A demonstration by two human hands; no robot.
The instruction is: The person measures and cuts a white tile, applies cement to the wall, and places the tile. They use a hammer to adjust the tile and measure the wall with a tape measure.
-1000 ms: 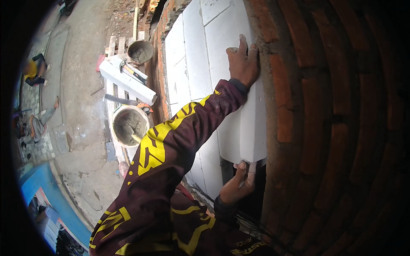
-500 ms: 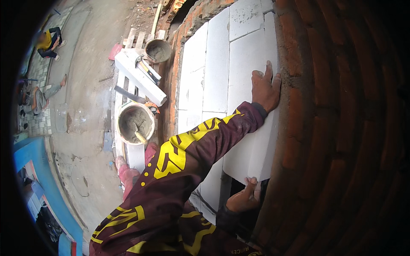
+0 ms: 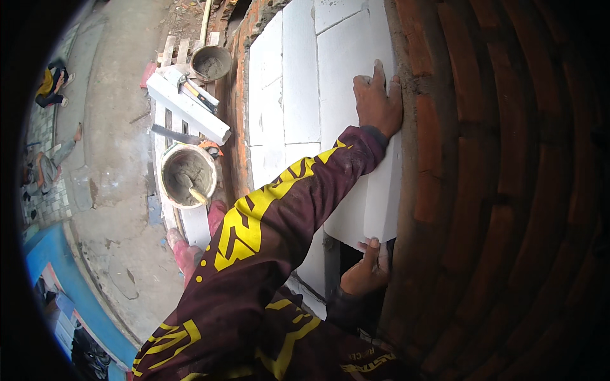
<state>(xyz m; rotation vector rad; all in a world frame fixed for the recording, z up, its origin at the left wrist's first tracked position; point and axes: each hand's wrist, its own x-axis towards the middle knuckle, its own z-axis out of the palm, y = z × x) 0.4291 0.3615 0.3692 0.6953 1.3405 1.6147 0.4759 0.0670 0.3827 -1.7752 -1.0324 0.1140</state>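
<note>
Red brick wall (image 3: pixel 483 241), in shade. Left of the wall: cracked concrete ground (image 3: pixel 114 127), daylit; farther left, tiled paving (image 3: pixel 56 202), blue frame (image 3: pixel 54 244).

R fingers (image 3: pixel 372 254) part. hidden, top block (image 3: pixel 335 10) cropped, 2 ppl (image 3: pixel 47 82) blurry

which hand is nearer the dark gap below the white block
Right. The right hand is at the dark gap, touching the end of the white block; the left hand is farther up the block's face.
</note>
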